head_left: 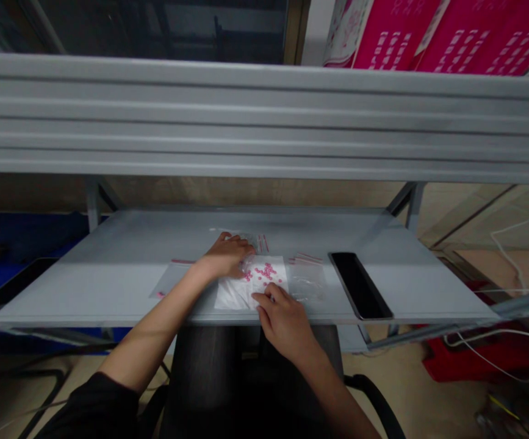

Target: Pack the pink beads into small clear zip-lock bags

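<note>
A white sheet (234, 296), paper or cloth, lies near the shelf's front edge with several small pink bead-like pieces (268, 270) scattered on it. My left hand (228, 256) is at the sheet's upper left, its fingers bent around a crumpled clear plastic bag (247, 263); the thumb is hidden. At the sheet's lower right rests my right hand (285, 314), its index finger reaching left over the sheet, fingers apart and nothing visible in them. A clear zip bag (307, 277) lies right of the sheet. Another zip bag (168, 281), with a pink piece in its corner, lies on the left, partly behind my left forearm.
A dark-screened phone (360, 285) lies on the grey shelf (108, 274) to the right. Behind the left hand is another zip bag (262, 243). A thick grey shelf beam (264, 119) crosses above the work surface. Pink boxes (451, 36) stand at the upper right.
</note>
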{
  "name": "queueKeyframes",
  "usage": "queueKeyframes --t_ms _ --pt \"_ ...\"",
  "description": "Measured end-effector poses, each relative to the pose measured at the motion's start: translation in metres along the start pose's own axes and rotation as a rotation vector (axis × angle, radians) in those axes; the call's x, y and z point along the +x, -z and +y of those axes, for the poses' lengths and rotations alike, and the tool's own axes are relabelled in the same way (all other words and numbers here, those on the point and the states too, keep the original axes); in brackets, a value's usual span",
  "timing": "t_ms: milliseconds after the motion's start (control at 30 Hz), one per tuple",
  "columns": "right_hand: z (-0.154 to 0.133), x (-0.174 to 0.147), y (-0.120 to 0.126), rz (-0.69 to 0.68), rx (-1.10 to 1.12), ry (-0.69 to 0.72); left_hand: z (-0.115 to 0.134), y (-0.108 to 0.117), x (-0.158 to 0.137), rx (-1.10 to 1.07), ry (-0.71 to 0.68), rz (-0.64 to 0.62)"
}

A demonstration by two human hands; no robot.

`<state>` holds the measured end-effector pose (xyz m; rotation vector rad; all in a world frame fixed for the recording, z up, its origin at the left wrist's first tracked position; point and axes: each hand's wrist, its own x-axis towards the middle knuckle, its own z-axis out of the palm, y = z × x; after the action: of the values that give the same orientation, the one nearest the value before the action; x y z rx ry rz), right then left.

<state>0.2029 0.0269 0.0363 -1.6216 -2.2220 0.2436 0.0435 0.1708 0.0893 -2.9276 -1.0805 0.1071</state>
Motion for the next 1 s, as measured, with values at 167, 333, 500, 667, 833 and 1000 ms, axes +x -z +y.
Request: queueKeyframes --t_ms 167,333,500,667,833,1000 --pt "0.0005 0.0 0.0012 -0.006 0.006 0.0 0.0015 0.0034 -0.0013 0.017 -0.009 -0.005" --pt "0.0013 -0.0009 -0.0007 -0.001 0.015 0.003 0.0037 0.003 -0.0006 0.024 -0.016 0.014" --pt "0.0023 -0.0012 -0.0014 0.003 0.021 0.001 0.0038 0.0002 0.001 0.041 -0.018 0.022" --pt "0.0023 -0.0017 -0.0018 -0.004 0.025 -0.002 0.0048 0.0032 -0.0008 0.055 -0.018 0.023" --pt "0.0028 -0.0017 -0.0023 -0.004 0.031 -0.004 0.0062 0.0057 -0.0021 0.082 -0.013 0.046" --pt "0.0032 -0.0023 -0.0018 -0.006 0.03 -0.002 0.0083 0.0049 -0.0013 0.121 -0.007 0.052"
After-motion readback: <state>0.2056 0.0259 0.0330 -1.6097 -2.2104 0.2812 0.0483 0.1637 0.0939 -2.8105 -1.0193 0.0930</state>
